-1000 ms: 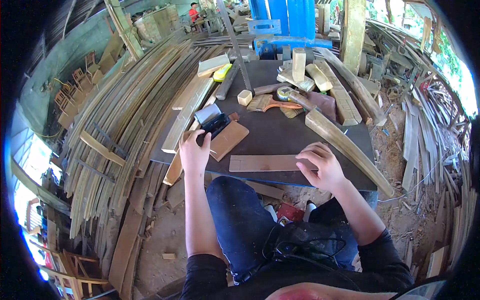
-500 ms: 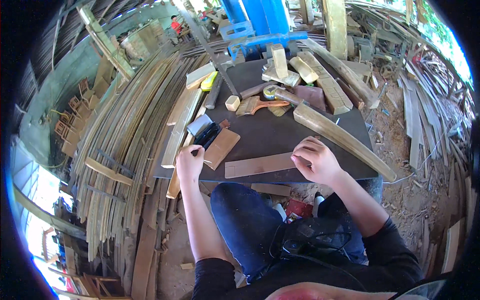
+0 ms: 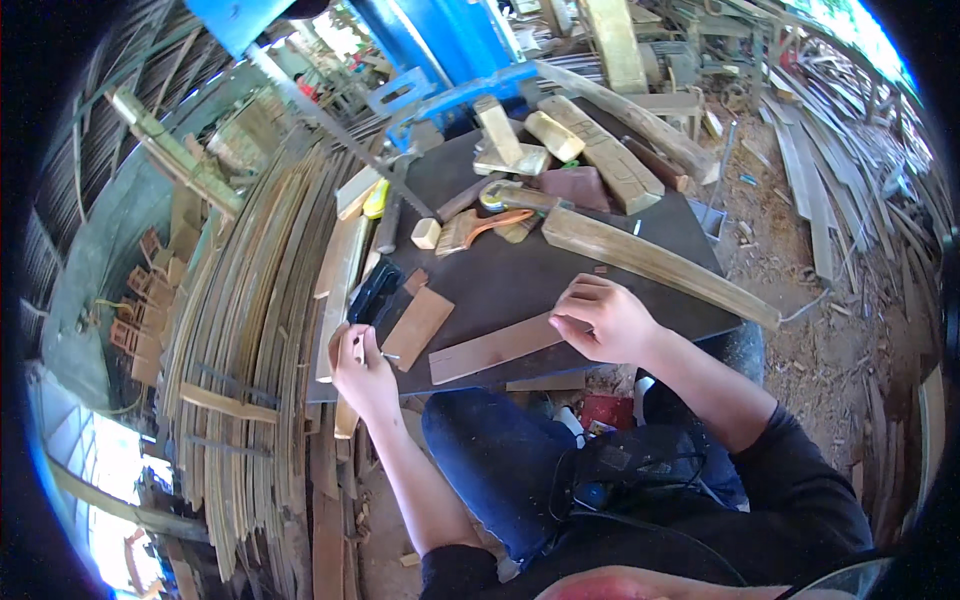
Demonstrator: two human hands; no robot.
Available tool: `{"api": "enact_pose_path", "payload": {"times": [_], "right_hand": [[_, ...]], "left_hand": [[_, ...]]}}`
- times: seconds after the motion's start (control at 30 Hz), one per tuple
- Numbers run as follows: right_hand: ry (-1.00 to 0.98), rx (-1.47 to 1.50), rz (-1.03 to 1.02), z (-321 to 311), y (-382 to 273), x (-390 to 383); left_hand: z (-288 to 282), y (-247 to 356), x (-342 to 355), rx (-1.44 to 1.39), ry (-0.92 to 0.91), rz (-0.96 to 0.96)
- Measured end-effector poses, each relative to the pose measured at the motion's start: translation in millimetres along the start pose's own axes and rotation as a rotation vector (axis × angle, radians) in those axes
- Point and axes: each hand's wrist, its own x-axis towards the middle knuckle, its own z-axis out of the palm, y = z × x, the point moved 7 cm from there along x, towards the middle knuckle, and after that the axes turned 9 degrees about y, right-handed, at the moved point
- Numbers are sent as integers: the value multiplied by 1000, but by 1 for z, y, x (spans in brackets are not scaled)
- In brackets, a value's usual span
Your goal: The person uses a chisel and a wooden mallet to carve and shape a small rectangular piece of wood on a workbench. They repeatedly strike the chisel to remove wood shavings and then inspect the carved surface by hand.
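Observation:
My left hand (image 3: pixel 365 378) is at the table's near left edge, its fingers pinched. A thin pale stick (image 3: pixel 391 357) juts out from between them; its kind is too small to tell. My right hand (image 3: pixel 607 320), fingers curled and thumb pressed in, is over the right end of a flat brown wooden strip (image 3: pixel 490 350). Whatever those fingers hold, if anything, is hidden. Between the left hand and the strip lies a shorter flat wooden piece (image 3: pixel 418 328). A black object (image 3: pixel 375 290) rests just beyond the left hand.
On the dark tabletop (image 3: pixel 500 285) lie a paintbrush (image 3: pixel 480 231), a tape measure (image 3: pixel 492 195), a small wood cube (image 3: pixel 426 233) and a long timber (image 3: pixel 660 265). A saw blade (image 3: pixel 330 125) slants down to the table. Long boards (image 3: pixel 250 330) are stacked at left.
The whole view has turned, so the table appears tilted and shifted left. My left hand's fingers have shifted, and the pale stick now shows. My right hand stays at the strip's right end.

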Motion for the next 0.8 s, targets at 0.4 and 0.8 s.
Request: {"api": "enact_pose_path", "payload": {"times": [0.4, 0.8], "right_hand": [[50, 162, 61, -22, 0, 0], [114, 357, 481, -16, 17, -7]], "left_hand": [[39, 148, -128, -723, -504, -124], [40, 132, -106, -476, -384, 100]]}}
